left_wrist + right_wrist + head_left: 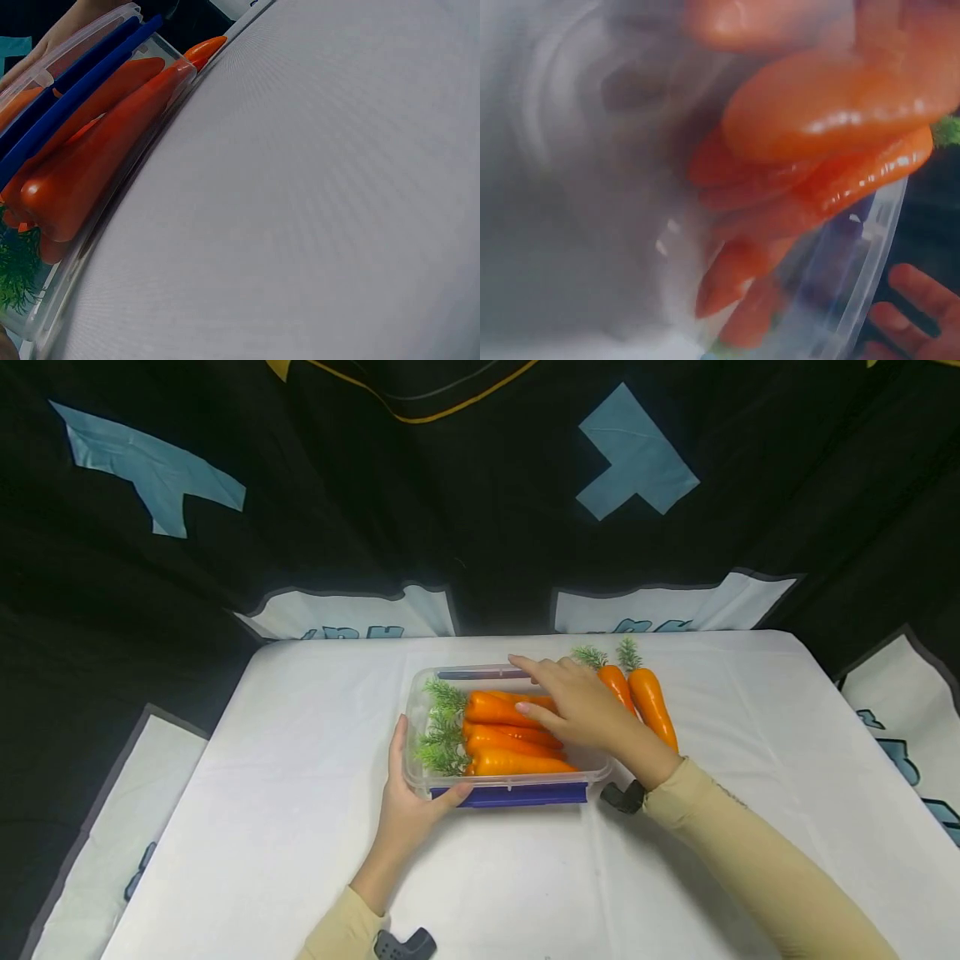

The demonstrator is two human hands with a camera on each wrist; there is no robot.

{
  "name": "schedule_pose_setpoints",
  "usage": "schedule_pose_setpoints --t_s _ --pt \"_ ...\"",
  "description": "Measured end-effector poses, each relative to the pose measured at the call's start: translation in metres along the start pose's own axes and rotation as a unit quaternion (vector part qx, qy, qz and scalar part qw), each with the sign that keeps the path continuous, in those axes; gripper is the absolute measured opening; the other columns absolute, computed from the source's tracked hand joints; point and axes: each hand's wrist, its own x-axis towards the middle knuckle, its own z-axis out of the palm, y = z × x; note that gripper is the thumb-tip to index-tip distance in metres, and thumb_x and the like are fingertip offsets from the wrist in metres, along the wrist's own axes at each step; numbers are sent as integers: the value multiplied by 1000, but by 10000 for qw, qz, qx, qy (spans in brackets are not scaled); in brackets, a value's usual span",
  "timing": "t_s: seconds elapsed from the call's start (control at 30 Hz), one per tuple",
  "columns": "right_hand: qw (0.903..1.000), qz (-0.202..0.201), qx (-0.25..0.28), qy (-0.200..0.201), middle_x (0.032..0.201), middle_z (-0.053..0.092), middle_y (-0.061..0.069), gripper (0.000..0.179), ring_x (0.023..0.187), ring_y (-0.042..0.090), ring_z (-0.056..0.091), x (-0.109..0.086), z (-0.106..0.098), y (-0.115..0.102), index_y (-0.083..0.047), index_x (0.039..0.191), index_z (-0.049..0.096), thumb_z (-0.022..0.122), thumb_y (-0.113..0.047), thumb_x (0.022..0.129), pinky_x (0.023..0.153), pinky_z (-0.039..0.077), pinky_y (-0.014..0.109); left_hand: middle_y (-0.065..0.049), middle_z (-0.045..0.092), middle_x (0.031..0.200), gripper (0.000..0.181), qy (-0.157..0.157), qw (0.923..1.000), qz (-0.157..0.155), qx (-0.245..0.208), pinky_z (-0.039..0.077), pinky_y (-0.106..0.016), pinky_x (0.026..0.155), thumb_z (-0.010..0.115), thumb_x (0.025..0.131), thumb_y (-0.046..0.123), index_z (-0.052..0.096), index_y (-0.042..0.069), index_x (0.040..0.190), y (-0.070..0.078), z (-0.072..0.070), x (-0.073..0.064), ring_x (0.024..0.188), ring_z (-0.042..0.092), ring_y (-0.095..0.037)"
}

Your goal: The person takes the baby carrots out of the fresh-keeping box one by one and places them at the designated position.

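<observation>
The left hand [411,812] gripped the clear box [495,782] at its near left corner, probably to steady it; the right hand [583,703] was above the carrots [517,763] inside the box, whether grasping one I could not tell; two other carrots [652,706] lay right of the box

Before me, a white-covered table [262,810], its far right corner rounded. On its far half stands a clear plastic box [495,782] with a blue latch [517,797] along the side nearest me. Right of it, two loose orange carrots [654,703] lie side by side, leafy green tops [628,654] near the far edge.
</observation>
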Motion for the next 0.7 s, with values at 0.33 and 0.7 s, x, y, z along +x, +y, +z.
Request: schedule_pose_setpoints --t_s 0.33,0.7 --pt "9975 -234 -68 -663 125 68 2 70 118 30 62 10 9 -5 -35 158 22 50 -57 97 113 38 60 7 9 167 121 16 10000 22 -24 22 -60 121 89 73 27 5 40 158 0 -1 1 154 15 -22" --pt "9945 -441 62 -948 148 53 2 70 125 30 59 13 18 -6 -32 159 22 51 -53 99 111 43 54 7 9 167 119 -8 10000 5 7 21 -62 121 89 74 29 5 43 158 -2 0 0 154 15 -24"
